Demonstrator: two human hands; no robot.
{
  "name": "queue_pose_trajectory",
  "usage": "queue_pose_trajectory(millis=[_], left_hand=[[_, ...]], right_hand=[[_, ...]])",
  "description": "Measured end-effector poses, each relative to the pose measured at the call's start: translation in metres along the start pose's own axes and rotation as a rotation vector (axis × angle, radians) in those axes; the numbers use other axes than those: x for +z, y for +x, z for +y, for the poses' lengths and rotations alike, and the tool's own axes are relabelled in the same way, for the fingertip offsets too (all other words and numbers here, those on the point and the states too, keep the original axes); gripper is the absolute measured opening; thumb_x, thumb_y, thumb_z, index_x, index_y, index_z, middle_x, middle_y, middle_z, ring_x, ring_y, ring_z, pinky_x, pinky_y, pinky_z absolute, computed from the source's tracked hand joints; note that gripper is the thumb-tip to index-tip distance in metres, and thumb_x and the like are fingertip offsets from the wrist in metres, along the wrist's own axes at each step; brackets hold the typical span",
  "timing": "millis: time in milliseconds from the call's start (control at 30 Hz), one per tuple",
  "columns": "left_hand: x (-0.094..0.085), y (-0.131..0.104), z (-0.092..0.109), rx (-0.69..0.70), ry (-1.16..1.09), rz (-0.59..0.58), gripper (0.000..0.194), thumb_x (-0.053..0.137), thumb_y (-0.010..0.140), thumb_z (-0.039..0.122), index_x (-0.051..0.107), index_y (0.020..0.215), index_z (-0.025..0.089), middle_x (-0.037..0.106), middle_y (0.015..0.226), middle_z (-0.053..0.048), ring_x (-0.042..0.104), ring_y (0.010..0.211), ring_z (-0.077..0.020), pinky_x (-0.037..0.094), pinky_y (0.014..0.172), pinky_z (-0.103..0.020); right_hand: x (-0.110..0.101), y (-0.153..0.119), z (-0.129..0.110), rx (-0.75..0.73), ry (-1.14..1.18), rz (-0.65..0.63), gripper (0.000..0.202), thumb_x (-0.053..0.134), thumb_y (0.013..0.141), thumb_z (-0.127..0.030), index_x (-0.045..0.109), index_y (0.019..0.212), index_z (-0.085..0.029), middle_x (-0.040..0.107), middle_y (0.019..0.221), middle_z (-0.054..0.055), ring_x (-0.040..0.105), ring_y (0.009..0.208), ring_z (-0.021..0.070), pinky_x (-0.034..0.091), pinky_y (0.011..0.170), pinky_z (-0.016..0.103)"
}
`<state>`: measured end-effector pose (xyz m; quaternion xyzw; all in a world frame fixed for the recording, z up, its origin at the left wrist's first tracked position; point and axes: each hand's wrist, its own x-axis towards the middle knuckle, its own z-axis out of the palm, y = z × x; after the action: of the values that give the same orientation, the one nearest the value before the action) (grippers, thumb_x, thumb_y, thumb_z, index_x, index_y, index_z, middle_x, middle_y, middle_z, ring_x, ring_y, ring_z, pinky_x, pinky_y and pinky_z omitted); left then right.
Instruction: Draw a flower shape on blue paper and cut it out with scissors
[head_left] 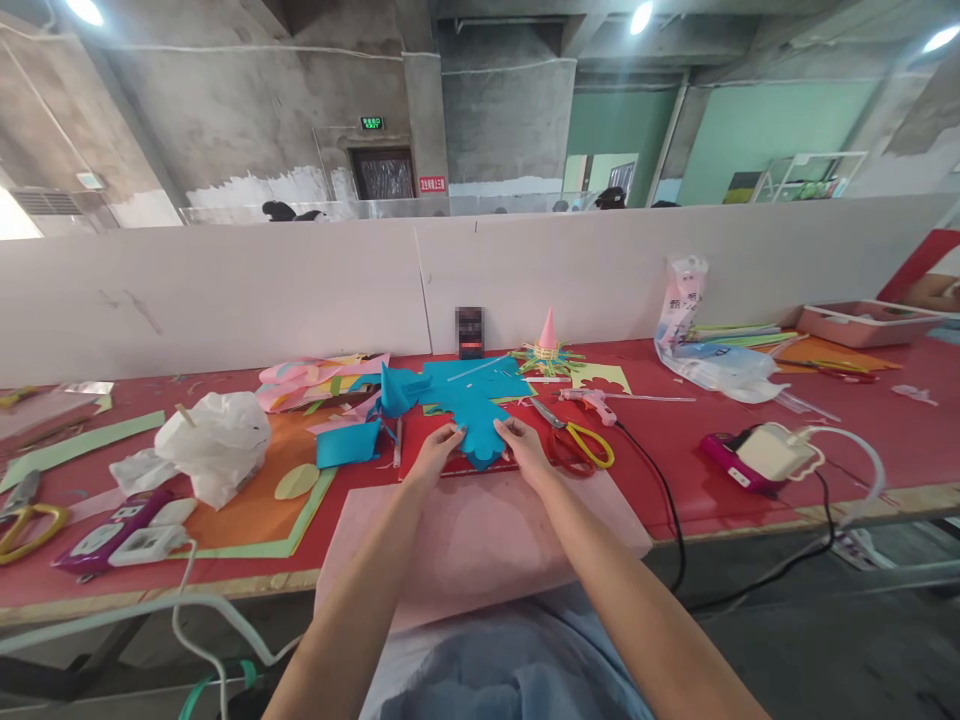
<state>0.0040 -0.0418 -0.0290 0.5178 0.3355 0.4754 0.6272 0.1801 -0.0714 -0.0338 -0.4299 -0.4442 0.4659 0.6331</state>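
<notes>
A blue paper cutout (480, 432) with a scalloped outline is held between my two hands at the table's front edge. My left hand (441, 447) pinches its left side, and my right hand (523, 447) pinches its right side. Behind it lies a larger sheet of blue paper (487, 380). To the right of my right hand are scissors with yellow handles (589, 443) and a pink glue gun (592, 403). Curled blue paper scraps (399, 390) sit to the left, near another blue piece (348, 444).
A pink paper cone (550, 332) with fringed strips stands behind. At left are a crumpled white plastic bag (217, 445), a purple power strip (112, 530) and orange paper (289, 440). At right, a white adapter (772, 452) and a black cable (660, 480) cross the table side.
</notes>
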Motion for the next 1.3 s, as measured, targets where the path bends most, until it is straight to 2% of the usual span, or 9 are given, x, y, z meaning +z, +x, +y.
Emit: queue_pose_trajectory(millis=[100, 233, 333, 500, 700, 867, 1133, 1300], left_hand=[[-0.0003, -0.0004, 0.0017, 0.041, 0.009, 0.022, 0.046, 0.076, 0.055, 0.054, 0.052, 0.066, 0.017, 0.055, 0.062, 0.004, 0.053, 0.058, -0.0085, 0.047, 0.06, -0.022], [-0.0012, -0.0008, 0.0053, 0.069, 0.033, 0.108, 0.047, 0.076, 0.052, 0.055, 0.054, 0.066, 0.017, 0.056, 0.063, 0.003, 0.053, 0.059, -0.0087, 0.046, 0.059, -0.02], [-0.0009, -0.0007, 0.0062, 0.081, 0.068, 0.141, 0.047, 0.076, 0.052, 0.055, 0.054, 0.065, 0.017, 0.058, 0.064, 0.002, 0.054, 0.06, -0.0099, 0.046, 0.058, -0.021], [-0.0018, 0.0014, 0.0028, 0.114, 0.11, 0.137, 0.047, 0.076, 0.052, 0.056, 0.055, 0.064, 0.017, 0.059, 0.063, 0.002, 0.054, 0.06, -0.0104, 0.046, 0.06, -0.022], [-0.0046, 0.0044, 0.0014, 0.109, 0.127, 0.182, 0.043, 0.076, 0.053, 0.054, 0.055, 0.061, 0.017, 0.059, 0.061, 0.003, 0.054, 0.061, -0.0098, 0.043, 0.058, -0.02], [-0.0055, 0.0051, 0.0022, 0.12, 0.101, 0.188, 0.043, 0.076, 0.053, 0.054, 0.054, 0.059, 0.017, 0.057, 0.06, 0.003, 0.053, 0.061, -0.0104, 0.044, 0.059, -0.021], [-0.0051, 0.002, 0.0034, 0.133, 0.081, 0.153, 0.044, 0.074, 0.056, 0.054, 0.05, 0.057, 0.017, 0.05, 0.057, 0.004, 0.046, 0.052, -0.0072, 0.036, 0.048, -0.019], [-0.0076, 0.004, -0.0011, 0.177, 0.075, 0.114, 0.04, 0.071, 0.062, 0.052, 0.05, 0.059, 0.018, 0.045, 0.047, 0.007, 0.039, 0.042, -0.0054, 0.031, 0.043, -0.018]], right_hand=[[0.0003, -0.0002, -0.0031, 0.034, 0.106, 0.032, 0.049, 0.063, 0.065, -0.066, 0.049, 0.058, -0.019, 0.046, 0.045, -0.004, 0.042, 0.035, 0.0086, 0.031, 0.034, 0.023], [-0.0009, 0.0005, -0.0079, 0.086, 0.193, 0.027, 0.057, 0.048, 0.072, -0.074, 0.057, 0.067, -0.018, 0.053, 0.05, 0.001, 0.044, 0.037, 0.0099, 0.032, 0.034, 0.024], [-0.001, 0.0005, -0.0083, 0.084, 0.197, 0.029, 0.051, 0.06, 0.067, -0.068, 0.058, 0.073, -0.018, 0.055, 0.053, -0.001, 0.045, 0.038, 0.0093, 0.032, 0.034, 0.023], [-0.0009, 0.0007, -0.0044, 0.069, 0.127, -0.003, 0.043, 0.073, 0.06, -0.057, 0.053, 0.065, -0.019, 0.053, 0.052, -0.004, 0.043, 0.037, 0.0075, 0.03, 0.034, 0.021], [-0.0023, 0.0015, -0.0035, 0.017, 0.048, 0.02, 0.044, 0.067, 0.066, -0.06, 0.053, 0.058, -0.019, 0.047, 0.045, -0.003, 0.041, 0.036, 0.008, 0.029, 0.035, 0.022], [-0.0007, -0.0009, -0.0062, 0.011, 0.012, -0.008, 0.038, 0.072, 0.061, -0.054, 0.056, 0.062, -0.019, 0.046, 0.047, -0.005, 0.04, 0.038, 0.0081, 0.03, 0.038, 0.022], [-0.0007, 0.0025, -0.0023, -0.005, 0.135, 0.015, 0.036, 0.075, 0.059, -0.049, 0.058, 0.068, -0.019, 0.049, 0.051, -0.006, 0.04, 0.037, 0.0062, 0.028, 0.036, 0.022], [-0.0019, 0.0017, -0.0044, 0.047, 0.206, 0.016, 0.037, 0.077, 0.058, -0.046, 0.062, 0.078, -0.018, 0.052, 0.047, -0.006, 0.031, 0.03, 0.0034, 0.019, 0.032, 0.02]])
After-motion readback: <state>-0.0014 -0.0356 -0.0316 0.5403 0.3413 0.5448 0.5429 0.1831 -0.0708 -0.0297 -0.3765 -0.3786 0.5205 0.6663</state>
